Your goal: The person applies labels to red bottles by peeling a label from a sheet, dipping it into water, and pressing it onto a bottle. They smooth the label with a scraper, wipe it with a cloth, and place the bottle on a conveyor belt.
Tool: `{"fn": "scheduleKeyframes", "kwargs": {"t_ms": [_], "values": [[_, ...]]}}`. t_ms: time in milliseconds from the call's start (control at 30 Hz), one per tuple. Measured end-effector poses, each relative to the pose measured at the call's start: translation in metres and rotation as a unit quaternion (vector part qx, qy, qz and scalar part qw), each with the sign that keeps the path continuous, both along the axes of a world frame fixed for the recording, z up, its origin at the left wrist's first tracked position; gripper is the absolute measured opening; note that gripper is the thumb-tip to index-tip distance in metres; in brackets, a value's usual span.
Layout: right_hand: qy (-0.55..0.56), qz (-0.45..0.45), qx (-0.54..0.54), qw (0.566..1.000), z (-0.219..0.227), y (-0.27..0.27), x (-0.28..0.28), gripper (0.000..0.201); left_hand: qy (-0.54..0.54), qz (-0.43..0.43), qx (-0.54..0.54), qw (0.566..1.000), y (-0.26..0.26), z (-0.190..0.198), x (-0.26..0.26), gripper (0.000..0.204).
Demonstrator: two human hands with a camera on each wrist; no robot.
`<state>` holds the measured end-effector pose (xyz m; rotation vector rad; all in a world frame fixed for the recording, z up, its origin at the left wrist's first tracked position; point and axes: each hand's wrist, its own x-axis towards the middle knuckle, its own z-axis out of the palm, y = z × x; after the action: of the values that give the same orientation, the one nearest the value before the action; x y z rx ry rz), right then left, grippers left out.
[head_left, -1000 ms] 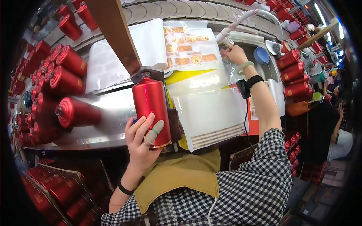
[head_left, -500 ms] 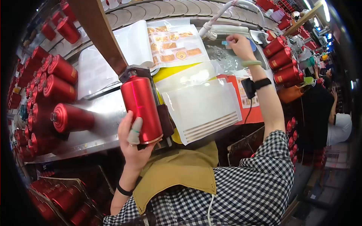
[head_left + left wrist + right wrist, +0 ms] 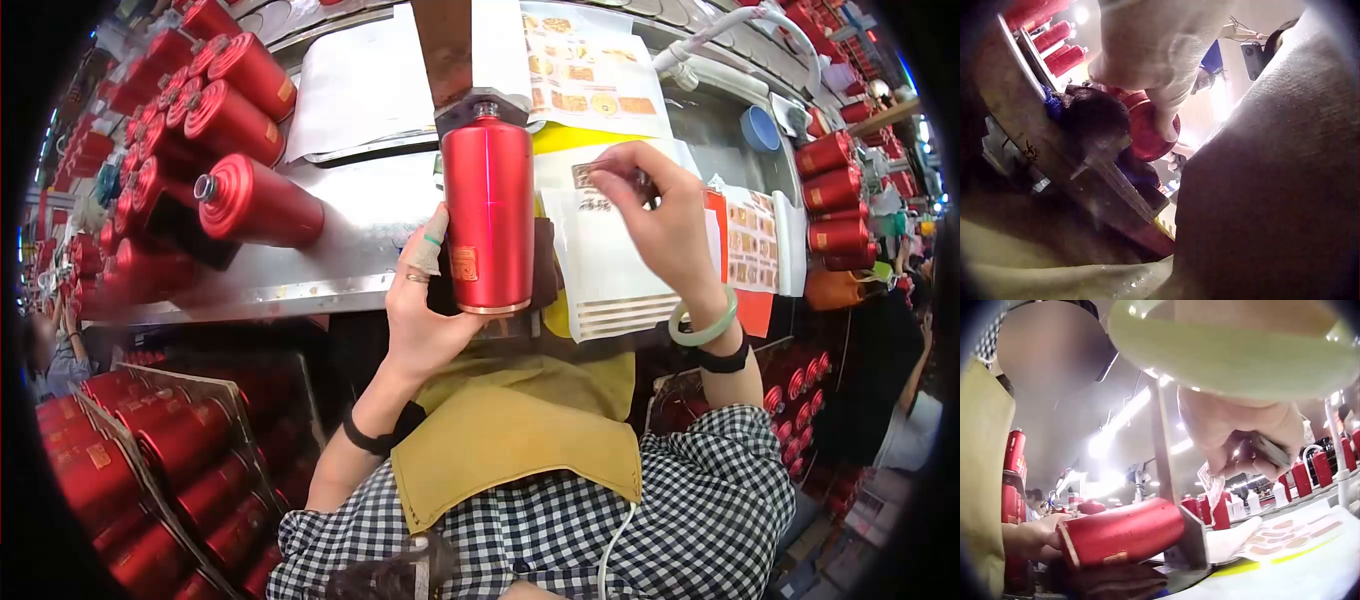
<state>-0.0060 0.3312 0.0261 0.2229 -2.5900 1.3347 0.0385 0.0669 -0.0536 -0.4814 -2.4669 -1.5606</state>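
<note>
Glossy red metal bottle (image 3: 489, 215) rests against left hand (image 3: 424, 318).

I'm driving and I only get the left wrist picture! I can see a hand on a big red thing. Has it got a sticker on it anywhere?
Observer: Yes. From the head view, the red bottle has a small orange-gold label on its side, near the base.

Operator: Cool! What's happening on the other side?

Observer: The right hand is pinching a thin, see-through piece.

Operator: Is that arm wearing anything pretty?

Observer: Yes, a pale green bangle, shown large in the right wrist view.
</note>
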Motion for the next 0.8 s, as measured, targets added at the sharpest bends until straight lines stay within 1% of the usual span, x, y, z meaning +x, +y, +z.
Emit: {"fn": "scheduleKeyframes", "kwargs": {"t_ms": [33,67,100,167,200,233,267,300,367,400,433,500,533,567,600,633,700,767,800], "values": [[-0.002,0.015,-0.009,1.000,0.002,-0.008,0.003,0.011,0.002,-0.007,-0.013,1.000,0.000,-0.007,-0.001,0.107],[-0.023,0.029,-0.015,0.999,0.009,-0.015,0.006,0.011,-0.027,-0.031,0.002,0.999,-0.004,-0.012,-0.003,0.109],[-0.024,0.029,-0.015,0.999,0.012,-0.023,0.009,0.011,-0.028,-0.031,0.002,0.999,-0.005,-0.015,-0.004,0.109],[-0.024,0.075,-0.125,0.989,0.016,-0.039,0.012,0.012,-0.111,-0.068,0.019,0.991,-0.005,-0.016,-0.004,0.111],[-0.016,0.082,-0.125,0.989,0.014,-0.045,0.010,0.015,-0.111,-0.067,0.018,0.991,-0.005,-0.005,-0.004,0.111],[-0.020,0.081,-0.124,0.989,0.005,-0.046,0.007,0.015,-0.130,-0.097,0.016,0.987,-0.003,0.006,-0.005,0.113],[-0.071,0.074,-0.133,0.986,0.002,-0.049,0.004,0.016,-0.147,-0.126,0.012,0.981,-0.004,0.016,-0.006,0.115],[-0.120,0.067,-0.141,0.980,0.000,-0.052,0.000,0.018,-0.146,-0.125,0.012,0.981,-0.005,0.018,-0.008,0.115],[-0.136,0.065,-0.132,0.980,-0.005,-0.057,-0.004,0.019,-0.115,-0.125,0.100,0.980,-0.004,0.020,-0.016,0.115],[-0.104,0.052,-0.107,0.987,-0.010,-0.057,-0.006,0.019,-0.179,-0.101,0.199,0.958,0.002,0.017,-0.018,0.109],[-0.071,0.038,-0.081,0.993,-0.013,-0.057,-0.008,0.020,-0.162,-0.084,0.212,0.960,0.007,0.015,-0.025,0.099],[-0.063,0.046,-0.071,0.994,-0.015,-0.051,-0.012,0.020,-0.186,-0.050,0.258,0.947,0.026,0.019,-0.034,0.091],[-0.058,0.041,-0.084,0.994,-0.014,-0.052,-0.012,0.021,-0.188,-0.050,0.258,0.946,0.029,0.020,-0.038,0.091],[-0.055,0.037,-0.098,0.993,-0.013,-0.051,-0.013,0.022,-0.227,-0.076,0.280,0.930,0.031,0.022,-0.042,0.089],[-0.063,0.011,-0.130,0.989,-0.018,-0.049,-0.018,0.023,-0.266,-0.101,0.300,0.910,0.034,0.023,-0.046,0.087],[-0.072,-0.015,-0.162,0.984,-0.024,-0.046,-0.025,0.024,-0.269,-0.101,0.299,0.910,0.036,0.027,-0.047,0.087],[-0.083,-0.020,-0.184,0.979,-0.027,-0.040,-0.034,0.028,-0.284,-0.093,0.321,0.899,0.039,0.035,-0.051,0.085],[-0.104,-0.027,-0.244,0.964,-0.027,-0.042,-0.034,0.033,-0.282,-0.085,0.315,0.902,0.040,0.029,-0.053,0.084],[-0.134,-0.024,-0.224,0.965,-0.036,-0.041,-0.034,0.040,-0.279,-0.078,0.310,0.905,0.042,0.028,-0.053,0.084]]}}
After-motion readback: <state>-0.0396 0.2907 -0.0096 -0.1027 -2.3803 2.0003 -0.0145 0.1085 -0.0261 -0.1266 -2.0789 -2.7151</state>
